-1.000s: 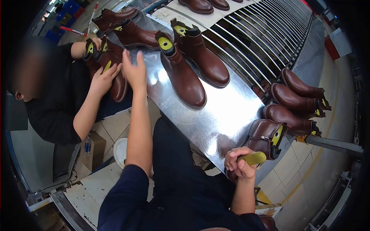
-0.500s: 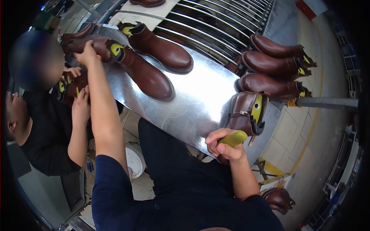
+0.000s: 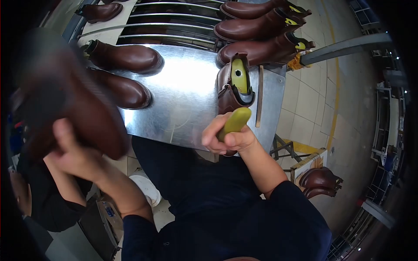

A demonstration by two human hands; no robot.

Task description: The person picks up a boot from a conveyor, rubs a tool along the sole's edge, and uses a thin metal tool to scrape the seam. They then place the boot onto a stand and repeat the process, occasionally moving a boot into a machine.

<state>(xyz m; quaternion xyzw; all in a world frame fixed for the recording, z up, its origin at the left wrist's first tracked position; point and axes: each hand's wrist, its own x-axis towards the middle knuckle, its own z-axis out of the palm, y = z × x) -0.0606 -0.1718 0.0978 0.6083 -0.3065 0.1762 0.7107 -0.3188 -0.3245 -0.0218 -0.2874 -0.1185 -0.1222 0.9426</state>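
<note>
My left hand (image 3: pixel 76 156) grips a brown boot (image 3: pixel 93 113), lifted close to the camera at the left and blurred by motion. In my right hand (image 3: pixel 230 137) is a yellow-green handle (image 3: pixel 237 121), its end pointing up; the rest of that tool is hidden. Just beyond this hand, a zippered brown boot (image 3: pixel 225 93) stands on the metal table (image 3: pixel 183 104), a yellow-green last (image 3: pixel 238 75) showing in its opening. Two brown boots (image 3: pixel 126 58) (image 3: pixel 126 90) lie on the table's left part, toes to the right.
Several brown boots (image 3: pixel 248 28) lie at the table's far right corner, beside a metal bar (image 3: pixel 348 48). A roller conveyor (image 3: pixel 174 26) runs behind the table. A co-worker (image 3: pixel 56 213) is at the left. A white bucket (image 3: pixel 146 187) and more boots (image 3: pixel 320 179) stand lower down.
My left hand has come back from the table's far left and now holds a boot up near the camera. The view has turned rightward. My right hand still holds the handle.
</note>
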